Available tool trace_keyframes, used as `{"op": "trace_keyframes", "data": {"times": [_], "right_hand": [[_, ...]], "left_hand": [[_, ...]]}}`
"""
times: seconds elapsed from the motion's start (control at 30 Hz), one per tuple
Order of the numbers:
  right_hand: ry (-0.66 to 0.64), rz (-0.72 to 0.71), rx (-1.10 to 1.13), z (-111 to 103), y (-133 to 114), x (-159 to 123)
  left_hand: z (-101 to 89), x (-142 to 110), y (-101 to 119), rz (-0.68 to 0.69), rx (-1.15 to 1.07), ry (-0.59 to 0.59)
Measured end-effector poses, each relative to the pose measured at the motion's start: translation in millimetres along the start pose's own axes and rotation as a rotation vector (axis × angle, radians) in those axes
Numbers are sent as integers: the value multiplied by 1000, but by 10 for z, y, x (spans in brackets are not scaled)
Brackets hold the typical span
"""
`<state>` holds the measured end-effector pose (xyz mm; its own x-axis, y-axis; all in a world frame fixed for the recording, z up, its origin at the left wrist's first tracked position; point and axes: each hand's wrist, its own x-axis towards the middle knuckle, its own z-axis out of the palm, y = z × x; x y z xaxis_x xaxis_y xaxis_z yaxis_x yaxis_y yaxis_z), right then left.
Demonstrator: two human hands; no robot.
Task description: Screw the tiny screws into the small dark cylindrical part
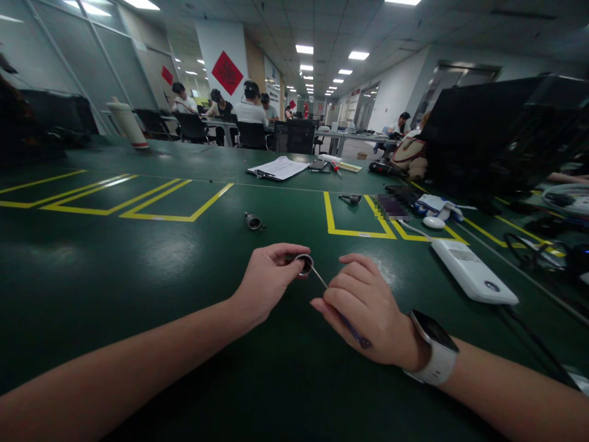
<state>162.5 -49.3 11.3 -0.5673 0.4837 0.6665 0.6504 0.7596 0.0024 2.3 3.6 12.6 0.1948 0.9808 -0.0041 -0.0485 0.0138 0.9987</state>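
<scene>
My left hand (269,279) pinches a small round metal fitting (304,264) just above the green table (138,270). My right hand (363,310), with a white watch on the wrist, is closed on a thin tool (322,283) with a dark handle. The tool's slim metal shaft reaches up to the fitting's opening. A second small metal fitting (253,221) lies on the table beyond my left hand. A third small metal part (351,198) rests inside a yellow taped box farther right.
A white power bank (473,277) with a cable lies right of my hands. Papers on a clipboard (278,167) lie farther back. Black equipment (497,135) stands at the right. Yellow tape outlines (138,209) mark the table. Several people sit at desks in the background.
</scene>
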Motion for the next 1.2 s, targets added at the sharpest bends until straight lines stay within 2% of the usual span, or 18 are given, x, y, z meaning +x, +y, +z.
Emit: {"op": "trace_keyframes", "data": {"times": [0.07,0.13,0.23,0.33,0.43,0.53,0.63,0.87,1.0,1.13,1.2], "right_hand": [[25,27,74,-11,-2,-8],[109,116,221,-31,24,-10],[295,418,532,-57,146,14],[384,714,951,-38,359,35],[246,956,1222,41,591,-13],[138,1114,1307,135,750,-111],[48,1131,1287,186,807,-181],[-11,1071,1182,189,759,-173],[-85,1015,1012,126,693,-122],[-236,828,681,29,540,-56],[-228,675,548,21,456,-46]], "left_hand": [[-8,12,-8,5,3,-6],[-20,32,-10,-6,6,-11],[-44,79,-8,-58,-9,1],[-61,130,-6,-114,-74,33],[-58,160,2,-128,-122,35],[-43,165,18,-151,-193,-1],[-39,162,29,-161,-255,-58],[-69,167,11,-139,-258,-80],[-66,175,0,-141,-269,-102],[-47,172,-6,-148,-357,-67],[-41,164,-10,-154,-373,-54]]}}
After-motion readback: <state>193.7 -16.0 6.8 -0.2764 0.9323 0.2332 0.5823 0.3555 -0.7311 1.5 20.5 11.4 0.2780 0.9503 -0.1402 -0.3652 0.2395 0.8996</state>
